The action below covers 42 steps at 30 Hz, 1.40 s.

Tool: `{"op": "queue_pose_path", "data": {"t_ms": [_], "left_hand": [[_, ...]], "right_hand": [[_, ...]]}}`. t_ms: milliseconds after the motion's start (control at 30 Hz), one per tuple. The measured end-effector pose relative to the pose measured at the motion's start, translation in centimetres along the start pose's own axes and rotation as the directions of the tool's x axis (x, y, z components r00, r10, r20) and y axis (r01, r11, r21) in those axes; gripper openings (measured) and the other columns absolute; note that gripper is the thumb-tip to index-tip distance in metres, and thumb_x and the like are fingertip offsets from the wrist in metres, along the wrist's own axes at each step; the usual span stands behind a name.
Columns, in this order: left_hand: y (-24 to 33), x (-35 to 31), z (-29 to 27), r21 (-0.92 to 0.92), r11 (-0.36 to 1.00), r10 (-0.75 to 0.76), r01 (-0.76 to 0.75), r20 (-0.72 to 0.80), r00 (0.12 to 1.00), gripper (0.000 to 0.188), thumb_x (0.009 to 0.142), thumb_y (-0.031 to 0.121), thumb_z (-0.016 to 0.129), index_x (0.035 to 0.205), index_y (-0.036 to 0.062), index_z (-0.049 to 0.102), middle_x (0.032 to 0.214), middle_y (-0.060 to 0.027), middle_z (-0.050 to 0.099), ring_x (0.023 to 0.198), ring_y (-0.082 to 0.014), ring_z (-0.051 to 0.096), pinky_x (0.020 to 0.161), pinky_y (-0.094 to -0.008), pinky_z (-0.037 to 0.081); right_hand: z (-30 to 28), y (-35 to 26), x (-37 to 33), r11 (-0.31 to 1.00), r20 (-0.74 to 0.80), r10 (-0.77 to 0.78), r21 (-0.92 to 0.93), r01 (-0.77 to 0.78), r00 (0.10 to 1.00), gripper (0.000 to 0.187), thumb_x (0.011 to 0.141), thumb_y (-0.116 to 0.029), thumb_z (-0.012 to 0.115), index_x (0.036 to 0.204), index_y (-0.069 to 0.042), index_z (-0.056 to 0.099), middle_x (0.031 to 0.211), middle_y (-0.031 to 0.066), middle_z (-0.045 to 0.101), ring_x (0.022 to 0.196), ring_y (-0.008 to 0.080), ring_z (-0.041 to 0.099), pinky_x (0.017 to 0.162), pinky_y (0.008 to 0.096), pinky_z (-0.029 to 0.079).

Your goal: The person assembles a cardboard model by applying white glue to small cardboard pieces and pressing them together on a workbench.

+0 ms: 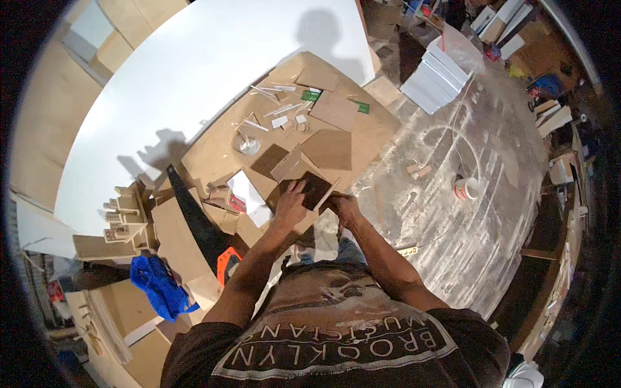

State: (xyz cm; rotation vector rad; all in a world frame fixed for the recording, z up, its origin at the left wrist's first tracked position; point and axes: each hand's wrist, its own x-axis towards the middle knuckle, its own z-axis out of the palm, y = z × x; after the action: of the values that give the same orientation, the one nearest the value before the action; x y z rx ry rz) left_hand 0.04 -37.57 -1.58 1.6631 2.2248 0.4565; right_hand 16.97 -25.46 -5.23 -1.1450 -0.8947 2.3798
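Observation:
At the near edge of the work table, I hold a small box-like piece made of thin brown board panels (289, 165). Its dark inner face lies between my hands, and one panel stands edge-up on the right. My left hand (291, 205) has its fingers curled over the dark part near the left side. Around the right side of the piece, my right hand (345, 208) is closed, with some fingers hidden behind the upright panel. Just beyond lies a flat brown board (328, 150). A white sheet (248, 196) is beside my left hand.
White strips (278, 88), green pieces (310, 96) and a clear container (247, 146) lie farther back on the table. A handsaw with an orange handle (228, 262) rests to the left, near a blue bag-like item (158, 288). A white bucket (466, 189) stands on the floor at right.

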Motion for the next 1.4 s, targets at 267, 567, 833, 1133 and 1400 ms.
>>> {"op": "queue_pose_path", "data": {"t_ms": [267, 567, 833, 1133, 1400], "left_hand": [[0.0, -0.6, 0.3, 0.011, 1.000, 0.021, -0.021, -0.034, 0.999, 0.026, 0.075, 0.005, 0.060, 0.096, -0.0063, 0.071, 0.146, -0.0147, 0.047, 0.137, -0.0358, 0.040, 0.108, -0.0411, 0.045], [-2.8, -2.3, 0.1, -0.050, 0.999, -0.028, 0.022, -0.133, 0.991, 0.014, 0.078, 0.002, 0.061, 0.089, -0.0002, 0.071, 0.125, -0.0149, 0.064, 0.119, -0.0331, 0.058, 0.094, -0.0451, 0.052], [-10.5, 1.7, -9.2, -0.961, 0.220, -0.444, 0.168, 0.054, 0.894, 0.038, 0.089, 0.013, 0.060, 0.125, -0.0006, 0.058, 0.119, -0.0180, 0.062, 0.107, -0.0274, 0.062, 0.097, -0.0359, 0.048], [-19.1, 8.7, -0.9, -0.185, 0.942, 0.283, -0.281, -0.017, 0.959, 0.045, 0.102, 0.021, 0.040, 0.138, -0.0049, 0.047, 0.125, -0.0283, 0.059, 0.117, -0.0416, 0.055, 0.102, -0.0459, 0.041], [-22.8, 9.7, 2.0, -0.444, 0.894, 0.185, -0.064, 0.235, 0.954, 0.045, 0.100, 0.017, 0.036, 0.140, -0.0004, 0.045, 0.136, -0.0248, 0.051, 0.124, -0.0385, 0.049, 0.104, -0.0471, 0.039]], "right_hand": [[-4.0, 2.7, 3.2, 0.806, 0.233, -0.331, -0.434, 0.402, 0.914, 0.026, 0.092, -0.008, 0.059, 0.113, 0.005, 0.067, 0.106, 0.0146, 0.071, 0.091, 0.0250, 0.069, 0.084, 0.0333, 0.057], [-2.9, 1.1, 1.4, 0.034, 0.517, -0.343, -0.828, 0.560, 0.784, 0.017, 0.088, -0.024, 0.064, 0.100, -0.015, 0.071, 0.102, 0.0099, 0.072, 0.091, 0.0326, 0.069, 0.078, 0.0415, 0.056], [-3.3, 2.7, 1.5, 0.870, 0.083, -0.264, -0.410, 0.275, 0.961, 0.024, 0.093, -0.003, 0.058, 0.113, 0.008, 0.065, 0.111, 0.0160, 0.069, 0.098, 0.0236, 0.068, 0.089, 0.0343, 0.056], [2.7, 0.2, -1.4, 0.999, -0.287, 0.017, -0.034, -0.028, 0.958, 0.021, 0.090, -0.008, 0.054, 0.098, 0.007, 0.067, 0.088, 0.0095, 0.066, 0.078, 0.0206, 0.065, 0.071, 0.0316, 0.052], [3.1, 0.0, -1.3, 0.983, -0.202, -0.020, -0.183, -0.018, 0.979, 0.019, 0.082, -0.007, 0.058, 0.096, 0.001, 0.068, 0.078, 0.0122, 0.065, 0.070, 0.0238, 0.065, 0.063, 0.0363, 0.051]]}}
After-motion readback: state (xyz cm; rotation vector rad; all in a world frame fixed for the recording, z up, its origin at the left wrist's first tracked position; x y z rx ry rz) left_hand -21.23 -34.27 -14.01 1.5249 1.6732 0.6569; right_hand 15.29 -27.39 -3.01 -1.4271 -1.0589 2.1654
